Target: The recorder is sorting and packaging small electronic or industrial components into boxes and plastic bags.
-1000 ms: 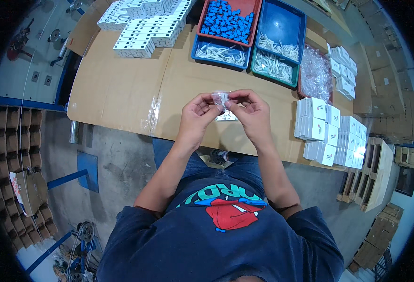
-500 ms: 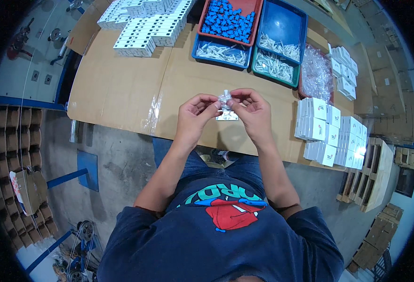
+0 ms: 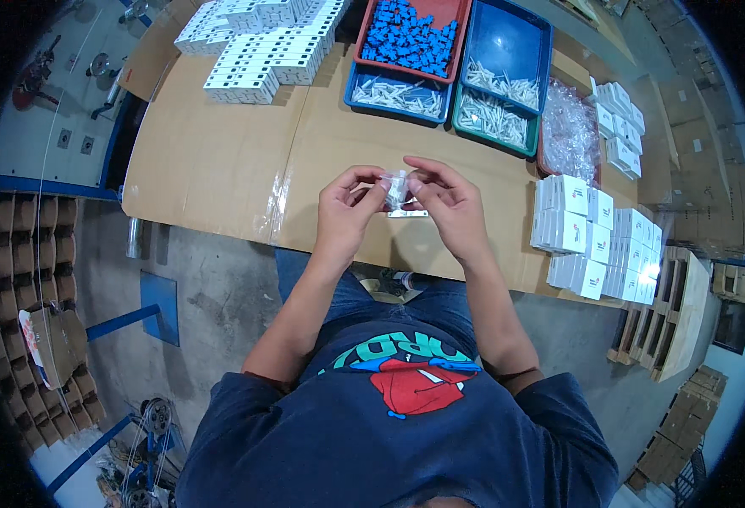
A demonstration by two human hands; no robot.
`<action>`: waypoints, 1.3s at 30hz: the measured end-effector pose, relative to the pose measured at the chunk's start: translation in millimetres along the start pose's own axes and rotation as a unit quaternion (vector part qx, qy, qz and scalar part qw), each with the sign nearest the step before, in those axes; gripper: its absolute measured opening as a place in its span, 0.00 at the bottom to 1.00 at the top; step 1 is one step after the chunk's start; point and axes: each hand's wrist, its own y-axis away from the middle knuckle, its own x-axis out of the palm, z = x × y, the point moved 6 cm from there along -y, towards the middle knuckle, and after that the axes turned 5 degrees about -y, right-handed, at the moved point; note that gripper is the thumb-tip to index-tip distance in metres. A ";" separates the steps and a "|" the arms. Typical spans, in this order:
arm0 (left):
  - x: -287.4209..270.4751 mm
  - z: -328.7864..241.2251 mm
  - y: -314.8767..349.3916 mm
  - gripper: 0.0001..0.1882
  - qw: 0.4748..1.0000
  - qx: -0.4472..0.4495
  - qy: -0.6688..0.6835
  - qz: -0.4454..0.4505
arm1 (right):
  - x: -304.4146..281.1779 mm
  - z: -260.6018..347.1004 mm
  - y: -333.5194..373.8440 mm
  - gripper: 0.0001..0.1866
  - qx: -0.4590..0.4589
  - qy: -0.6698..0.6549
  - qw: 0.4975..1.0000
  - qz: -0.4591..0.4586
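Observation:
A small clear plastic bag (image 3: 396, 188) with whitish contents is held up between both hands above the table; I cannot make out the contents. My left hand (image 3: 347, 207) pinches the bag's left side between thumb and fingertips. From the other side my right hand (image 3: 450, 207) has its thumb and fingers closed on the bag, the index finger arched over the top. Just below the bag a small white flat piece (image 3: 408, 214) shows, partly covered by the bag and fingers.
Beyond my hands stand a red tray of blue parts (image 3: 411, 38), blue trays (image 3: 508, 38) and a green tray (image 3: 529, 151) with white plugs. Clear bags (image 3: 569, 127) fill another tray. White boxes (image 3: 563, 229) are stacked right, more stacks (image 3: 262, 59) far left. Cardboard (image 3: 212, 144) covers the table.
The bag has turned and spread out between my fingers. My right index finger has lifted and straightened a little, while the flat piece below is more covered.

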 end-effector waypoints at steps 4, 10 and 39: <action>-3.0 2.2 -0.4 0.09 1.000 0.016 -0.018 0.006 | 0.4 -4.6 -0.8 0.15 -0.017 0.042 0.997 0.058; 0.1 4.9 1.1 0.15 0.998 -0.022 0.063 0.003 | -7.9 -6.8 -2.1 0.12 -0.002 -0.015 1.000 0.015; 14.2 -2.5 6.3 0.14 0.997 -0.010 -0.006 0.074 | -8.4 4.3 1.4 0.10 -0.062 0.009 0.997 -0.039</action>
